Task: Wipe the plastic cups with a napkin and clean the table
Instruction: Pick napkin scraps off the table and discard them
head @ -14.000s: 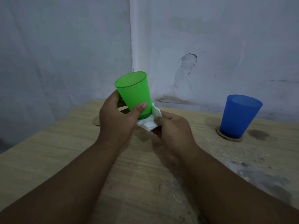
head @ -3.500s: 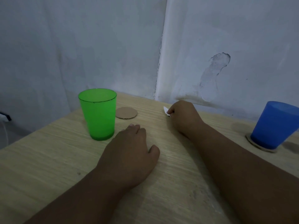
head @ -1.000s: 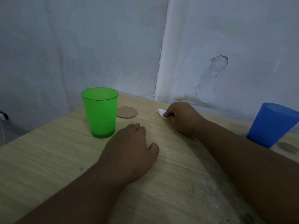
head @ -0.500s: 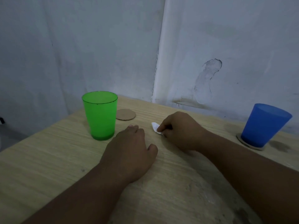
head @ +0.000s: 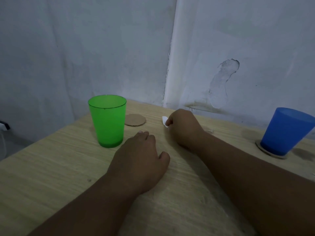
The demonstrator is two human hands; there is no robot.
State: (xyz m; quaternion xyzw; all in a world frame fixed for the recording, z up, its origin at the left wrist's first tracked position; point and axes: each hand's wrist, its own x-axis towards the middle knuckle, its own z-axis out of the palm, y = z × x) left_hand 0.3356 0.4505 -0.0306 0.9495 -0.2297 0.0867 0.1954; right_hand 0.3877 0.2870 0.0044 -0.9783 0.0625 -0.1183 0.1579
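A green plastic cup [head: 107,120] stands upright on the light wooden table [head: 51,167], left of centre. A blue plastic cup [head: 284,131] stands at the far right on a round cardboard coaster [head: 272,155]. My right hand [head: 183,128] presses a small white napkin [head: 164,120] onto the table near the back wall; only a corner of the napkin shows past the fingers. My left hand [head: 141,159] rests palm down on the table, just right of the green cup, holding nothing.
A bare round cardboard coaster [head: 135,120] lies behind the green cup. Grey walls meet in a corner right behind the table. Dark stains mark the tabletop near the blue cup [head: 305,154]. The table's left edge runs diagonally at the left.
My right hand has slid the napkin across the table, first toward me, then back toward the wall. My left hand and both cups have stayed in place.
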